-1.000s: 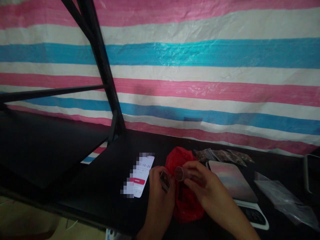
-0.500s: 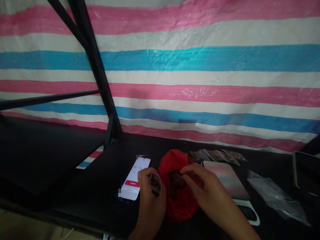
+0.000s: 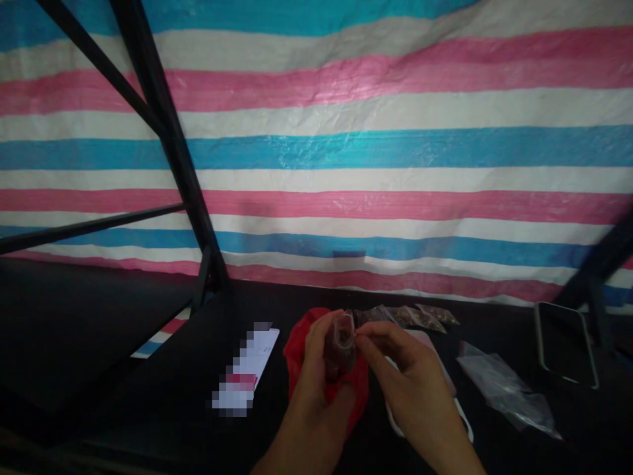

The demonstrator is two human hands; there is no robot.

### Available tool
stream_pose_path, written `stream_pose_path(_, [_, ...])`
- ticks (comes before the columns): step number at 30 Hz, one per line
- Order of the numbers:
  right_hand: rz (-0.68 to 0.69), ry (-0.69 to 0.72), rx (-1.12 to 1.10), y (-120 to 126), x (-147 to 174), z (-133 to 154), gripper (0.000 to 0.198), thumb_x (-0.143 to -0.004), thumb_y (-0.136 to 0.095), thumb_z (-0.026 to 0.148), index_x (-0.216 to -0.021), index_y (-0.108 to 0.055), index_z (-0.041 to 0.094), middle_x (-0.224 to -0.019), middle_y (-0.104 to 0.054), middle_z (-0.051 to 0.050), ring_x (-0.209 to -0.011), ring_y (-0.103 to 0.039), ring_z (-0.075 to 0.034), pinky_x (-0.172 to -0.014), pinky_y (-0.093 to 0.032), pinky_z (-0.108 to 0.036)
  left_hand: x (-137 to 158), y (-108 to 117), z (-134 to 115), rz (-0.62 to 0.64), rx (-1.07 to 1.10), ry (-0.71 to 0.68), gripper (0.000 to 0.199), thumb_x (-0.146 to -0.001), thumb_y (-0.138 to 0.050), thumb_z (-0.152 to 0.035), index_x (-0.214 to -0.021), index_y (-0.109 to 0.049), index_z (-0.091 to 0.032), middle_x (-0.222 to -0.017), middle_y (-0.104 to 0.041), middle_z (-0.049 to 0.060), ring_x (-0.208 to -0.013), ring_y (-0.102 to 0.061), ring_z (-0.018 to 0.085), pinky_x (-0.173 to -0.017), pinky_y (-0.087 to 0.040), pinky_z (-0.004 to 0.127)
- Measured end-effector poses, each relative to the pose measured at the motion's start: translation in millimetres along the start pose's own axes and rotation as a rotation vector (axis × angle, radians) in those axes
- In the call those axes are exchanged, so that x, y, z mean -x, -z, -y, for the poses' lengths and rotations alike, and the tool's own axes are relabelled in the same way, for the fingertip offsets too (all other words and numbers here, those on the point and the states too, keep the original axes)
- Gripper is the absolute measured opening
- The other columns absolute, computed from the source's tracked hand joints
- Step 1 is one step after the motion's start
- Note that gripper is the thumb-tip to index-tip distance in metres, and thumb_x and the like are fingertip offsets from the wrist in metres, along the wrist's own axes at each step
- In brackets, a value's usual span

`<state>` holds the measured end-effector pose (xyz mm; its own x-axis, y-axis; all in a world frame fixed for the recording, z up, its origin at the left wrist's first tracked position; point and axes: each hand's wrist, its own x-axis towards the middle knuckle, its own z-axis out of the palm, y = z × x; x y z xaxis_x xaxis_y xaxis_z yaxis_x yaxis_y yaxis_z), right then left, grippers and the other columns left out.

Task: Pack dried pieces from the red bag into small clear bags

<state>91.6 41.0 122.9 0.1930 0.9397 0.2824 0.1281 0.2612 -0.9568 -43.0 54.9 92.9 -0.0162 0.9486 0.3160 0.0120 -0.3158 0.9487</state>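
Note:
My left hand [image 3: 316, 402] is wrapped round a small clear plastic bag [image 3: 344, 331], its open mouth facing up and dark brown stuff showing inside. Directly under that hand lies a red plastic bag [image 3: 297, 349], whose inside is mostly covered now. At the clear bag's right rim, the thumb and forefinger of my right hand [image 3: 415, 379] are pinched together. What is between those fingertips is too small and dark to make out. A pale kitchen scale [image 3: 395, 422] is partly hidden behind my right hand.
Several filled clear packets [image 3: 410, 318] lie behind the scale. Flat plastic bags [image 3: 509, 389] are to the right, with a dark phone-like device [image 3: 566, 346] beyond. A lit phone [image 3: 247, 376], partly pixelated, lies left. A black metal frame [image 3: 168, 142] stands before the striped sheet [image 3: 370, 152].
My right hand has come out of the red bag to the clear bag's rim. My left hand has brought the clear bag over the red one. The view has tilted up and shifted right.

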Motion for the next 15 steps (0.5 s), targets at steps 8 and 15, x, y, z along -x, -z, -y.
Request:
stream_pose_path(8, [-0.181, -0.036, 0.010, 29, -11, -27, 0.035, -0.083, -0.076, 0.055, -0.088, -0.081, 0.021, -0.086, -0.081, -0.009, -0.079, -0.076, -0.027, -0.076, -0.062, -0.036, -33, -17, 10, 0.166, 0.283, 0.270, 0.047, -0.079, -0.084, -0.059, -0.107, -0.084, -0.021, -0.105, -0.085, 0.009, -0.095, -0.080, 0.028, -0.087, -0.066, 0.037])
stream_pose_path(15, [-0.256, -0.151, 0.156, 97, -29, -63, 0.040, -0.077, -0.075, 0.059, -0.087, -0.079, 0.021, -0.073, -0.078, -0.007, -0.070, -0.073, -0.026, -0.064, -0.058, -0.034, 32, -13, 70, 0.093, -0.127, -0.135, 0.022, -0.102, -0.065, -0.043, -0.116, -0.078, -0.030, -0.119, -0.079, 0.007, -0.110, -0.075, 0.026, -0.092, -0.064, 0.036])
